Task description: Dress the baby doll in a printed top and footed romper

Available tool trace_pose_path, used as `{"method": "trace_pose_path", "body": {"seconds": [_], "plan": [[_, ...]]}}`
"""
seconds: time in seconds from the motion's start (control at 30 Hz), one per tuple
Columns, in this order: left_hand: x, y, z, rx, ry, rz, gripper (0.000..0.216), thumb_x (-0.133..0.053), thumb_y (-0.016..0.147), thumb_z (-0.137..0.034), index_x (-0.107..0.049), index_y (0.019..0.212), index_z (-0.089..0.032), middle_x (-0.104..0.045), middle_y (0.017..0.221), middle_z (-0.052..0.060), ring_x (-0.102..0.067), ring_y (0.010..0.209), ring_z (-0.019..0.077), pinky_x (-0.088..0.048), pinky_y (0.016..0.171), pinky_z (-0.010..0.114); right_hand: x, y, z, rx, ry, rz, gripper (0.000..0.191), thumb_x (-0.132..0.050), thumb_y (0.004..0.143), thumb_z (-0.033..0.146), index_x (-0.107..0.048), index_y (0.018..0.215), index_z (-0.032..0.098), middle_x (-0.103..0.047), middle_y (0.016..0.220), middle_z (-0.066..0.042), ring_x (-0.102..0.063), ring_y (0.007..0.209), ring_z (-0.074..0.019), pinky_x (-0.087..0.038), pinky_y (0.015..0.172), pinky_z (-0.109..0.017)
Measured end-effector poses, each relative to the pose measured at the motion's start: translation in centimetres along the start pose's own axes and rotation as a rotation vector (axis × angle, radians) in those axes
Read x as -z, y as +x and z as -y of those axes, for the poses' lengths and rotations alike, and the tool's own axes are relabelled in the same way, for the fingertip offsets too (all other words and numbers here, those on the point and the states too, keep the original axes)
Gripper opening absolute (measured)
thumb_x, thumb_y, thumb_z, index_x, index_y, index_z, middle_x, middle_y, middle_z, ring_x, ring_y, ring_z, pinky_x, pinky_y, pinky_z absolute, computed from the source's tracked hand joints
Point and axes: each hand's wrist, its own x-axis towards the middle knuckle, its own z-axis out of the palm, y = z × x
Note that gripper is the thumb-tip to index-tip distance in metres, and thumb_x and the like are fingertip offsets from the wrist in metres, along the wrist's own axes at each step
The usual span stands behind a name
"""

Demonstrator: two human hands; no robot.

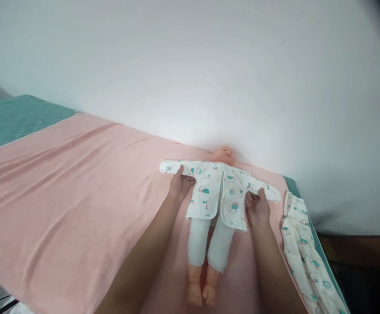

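doll point(199, 242) — torso hidden under shirt point(206, 192) | patterned garment point(303, 248) — cut by bottom edge

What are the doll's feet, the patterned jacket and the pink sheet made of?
Doll's feet: probably smooth plastic or vinyl, since the toes look moulded.
Patterned jacket: soft, matt printed cloth, perhaps cotton; it drapes and shows no shine.
Pink sheet: matt cloth, because it wrinkles loosely; I can't tell which fibre.

Pale wall point(190, 65), pink sheet point(95, 196), green bedding point(23, 117)
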Motion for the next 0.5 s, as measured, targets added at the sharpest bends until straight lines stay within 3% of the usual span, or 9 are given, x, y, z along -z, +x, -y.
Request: {"method": "trace_pose_path", "body": {"seconds": [0.2,0.5], "plan": [[1.1,0.1,-1.2,-0.306,-0.019,-0.215,0.025,-0.057,0.091,-0.038,-0.060,0.105,-0.018,-0.068,0.102,0.009,-0.067,0.097,0.0206,-0.055,0.091,0.046,3.1,1.3,2.6,-0.020,-0.193,-0.085,0.017,-0.051,0.093,0.033,-0.056,0.094,0.017,-0.071,0.081,-0.007,-0.073,0.081,-0.0188,-0.062,0.081,-0.034],[1.7,0.2,-2.8,-0.500,-0.022,-0.419,0.014,-0.052,0.093,-0.026,-0.061,0.094,-0.015,-0.068,0.096,0.007,-0.066,0.096,0.0150,-0.056,0.088,0.033,4.8,0.8,2.5,-0.060,-0.267,-0.101,0.023,-0.043,0.097,0.026,-0.060,0.091,0.012,-0.074,0.085,-0.014,-0.073,0.081,-0.0183,-0.062,0.076,-0.029]]}}
